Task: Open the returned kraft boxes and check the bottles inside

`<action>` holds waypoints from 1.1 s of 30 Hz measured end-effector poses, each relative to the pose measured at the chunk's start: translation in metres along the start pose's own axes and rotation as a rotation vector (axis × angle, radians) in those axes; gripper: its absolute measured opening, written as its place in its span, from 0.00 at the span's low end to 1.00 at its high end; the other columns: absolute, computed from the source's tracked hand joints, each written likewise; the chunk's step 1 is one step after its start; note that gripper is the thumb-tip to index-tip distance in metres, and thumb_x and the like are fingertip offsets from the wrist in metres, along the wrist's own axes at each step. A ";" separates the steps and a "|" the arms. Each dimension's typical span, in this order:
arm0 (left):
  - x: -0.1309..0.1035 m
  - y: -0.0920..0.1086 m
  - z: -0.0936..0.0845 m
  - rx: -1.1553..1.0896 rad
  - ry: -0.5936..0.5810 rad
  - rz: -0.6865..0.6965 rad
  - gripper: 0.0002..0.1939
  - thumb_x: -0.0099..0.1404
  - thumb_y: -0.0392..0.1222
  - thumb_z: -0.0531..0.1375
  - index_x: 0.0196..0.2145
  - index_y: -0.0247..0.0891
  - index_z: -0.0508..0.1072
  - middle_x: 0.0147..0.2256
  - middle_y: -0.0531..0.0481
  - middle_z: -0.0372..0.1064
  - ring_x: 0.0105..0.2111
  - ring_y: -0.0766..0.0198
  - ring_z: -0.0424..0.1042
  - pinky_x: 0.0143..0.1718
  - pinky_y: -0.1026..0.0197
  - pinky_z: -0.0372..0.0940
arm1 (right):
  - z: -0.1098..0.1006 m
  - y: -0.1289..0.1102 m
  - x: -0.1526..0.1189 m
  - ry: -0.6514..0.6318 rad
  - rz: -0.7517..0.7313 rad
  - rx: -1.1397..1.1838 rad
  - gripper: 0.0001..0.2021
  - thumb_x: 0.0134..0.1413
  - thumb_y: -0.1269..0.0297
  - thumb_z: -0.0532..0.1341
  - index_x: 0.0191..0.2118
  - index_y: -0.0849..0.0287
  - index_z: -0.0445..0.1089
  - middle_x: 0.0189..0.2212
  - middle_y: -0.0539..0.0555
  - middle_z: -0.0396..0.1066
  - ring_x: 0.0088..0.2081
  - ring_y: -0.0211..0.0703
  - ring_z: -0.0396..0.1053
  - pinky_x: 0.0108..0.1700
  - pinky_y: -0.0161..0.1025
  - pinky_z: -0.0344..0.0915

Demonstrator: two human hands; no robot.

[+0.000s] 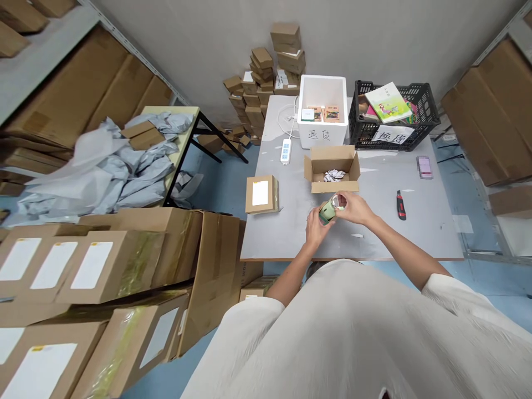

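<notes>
Between my two hands, above the front of the grey table (286,238), is a green cylindrical container (328,211) with a pale, shiny end. My left hand (316,226) wraps round its lower part. The fingers of my right hand (353,208) close on its upper end, which leans to the right. Just beyond my hands stands an open cardboard box (332,185) with its flaps spread and crumpled paper (334,175) inside. To the left lies a closed cardboard box (261,194) with a white label.
A red and black box cutter (401,205) and a phone (424,167) lie on the right. Behind stand a white foam box (323,136), a black crate (394,145) with books, and a power strip (285,152). Stacked cartons (137,260) crowd my left.
</notes>
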State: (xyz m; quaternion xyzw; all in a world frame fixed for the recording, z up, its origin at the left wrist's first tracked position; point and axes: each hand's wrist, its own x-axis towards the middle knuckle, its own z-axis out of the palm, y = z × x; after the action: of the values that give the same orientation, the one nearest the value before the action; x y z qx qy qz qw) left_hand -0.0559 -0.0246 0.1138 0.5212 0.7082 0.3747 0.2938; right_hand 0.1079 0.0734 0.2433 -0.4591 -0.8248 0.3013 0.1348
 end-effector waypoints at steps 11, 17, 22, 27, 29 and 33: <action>0.008 -0.015 -0.006 0.121 -0.014 -0.084 0.44 0.60 0.47 0.75 0.68 0.43 0.61 0.66 0.35 0.64 0.66 0.42 0.68 0.64 0.42 0.66 | -0.058 -0.013 0.003 0.298 -0.119 0.215 0.25 0.53 0.59 0.69 0.58 0.51 0.73 0.44 0.55 0.77 0.43 0.52 0.74 0.52 0.50 0.74; 0.004 -0.011 -0.012 0.232 0.000 -0.066 0.51 0.57 0.47 0.74 0.72 0.37 0.58 0.74 0.27 0.52 0.76 0.34 0.51 0.74 0.33 0.52 | -0.068 -0.001 0.005 0.259 -0.054 0.311 0.21 0.52 0.60 0.69 0.52 0.51 0.73 0.41 0.50 0.77 0.41 0.46 0.73 0.52 0.46 0.73; 0.005 0.015 -0.036 0.241 0.053 0.000 0.39 0.67 0.44 0.64 0.73 0.42 0.59 0.77 0.33 0.48 0.77 0.38 0.47 0.74 0.30 0.46 | -0.066 0.013 0.006 0.264 0.018 0.414 0.18 0.49 0.61 0.69 0.47 0.52 0.73 0.41 0.50 0.78 0.43 0.47 0.75 0.53 0.47 0.72; 0.016 0.071 -0.062 0.063 -0.069 0.230 0.25 0.74 0.50 0.60 0.66 0.46 0.70 0.64 0.41 0.71 0.65 0.47 0.68 0.68 0.43 0.61 | -0.067 0.022 0.011 0.204 0.045 0.576 0.19 0.47 0.58 0.70 0.46 0.54 0.75 0.44 0.54 0.79 0.47 0.51 0.76 0.51 0.48 0.74; 0.021 0.092 -0.064 0.006 -0.189 0.231 0.27 0.70 0.54 0.66 0.63 0.46 0.73 0.57 0.43 0.77 0.57 0.48 0.74 0.63 0.46 0.66 | -0.068 0.023 0.012 0.170 0.054 0.637 0.20 0.47 0.56 0.71 0.47 0.54 0.76 0.46 0.56 0.80 0.48 0.53 0.76 0.51 0.49 0.75; 0.024 0.113 -0.060 -0.120 -0.272 0.110 0.30 0.61 0.55 0.74 0.58 0.45 0.78 0.50 0.45 0.80 0.47 0.49 0.77 0.51 0.50 0.71 | -0.068 0.021 0.011 0.155 0.052 0.719 0.22 0.48 0.49 0.74 0.47 0.54 0.78 0.50 0.57 0.80 0.54 0.57 0.76 0.55 0.53 0.75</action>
State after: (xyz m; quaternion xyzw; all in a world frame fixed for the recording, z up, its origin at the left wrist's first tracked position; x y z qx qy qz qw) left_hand -0.0531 0.0051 0.2404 0.5866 0.6085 0.3580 0.3967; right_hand 0.1499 0.1167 0.2833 -0.4245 -0.6418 0.5395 0.3419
